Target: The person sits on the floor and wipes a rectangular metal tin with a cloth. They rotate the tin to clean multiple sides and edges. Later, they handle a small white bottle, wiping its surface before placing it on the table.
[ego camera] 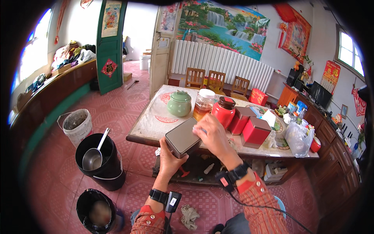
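Note:
My left hand (169, 161) grips the lower side of a square tin (182, 136) with a flat grey-brown lid, held tilted in front of the table edge. My right hand (210, 134) rests its fingers at the right edge of the lid, with a small bluish thing, perhaps a cloth, partly showing under them. Behind the tin, on the table (143, 125), a green lidded ceramic jar (179, 104) stands beside a clear jar with a white lid (203, 102). To their right are a red jar with a dark lid (223, 111) and two red square tins (255, 133).
A white plastic bag (298, 140) and a white figurine (271, 139) are on the table's right part. On the floor at left stand a dirty white bucket (77, 124), a black bucket holding a metal ladle (93, 159) and a lined bin (87, 201). A crumpled cloth (190, 216) lies below.

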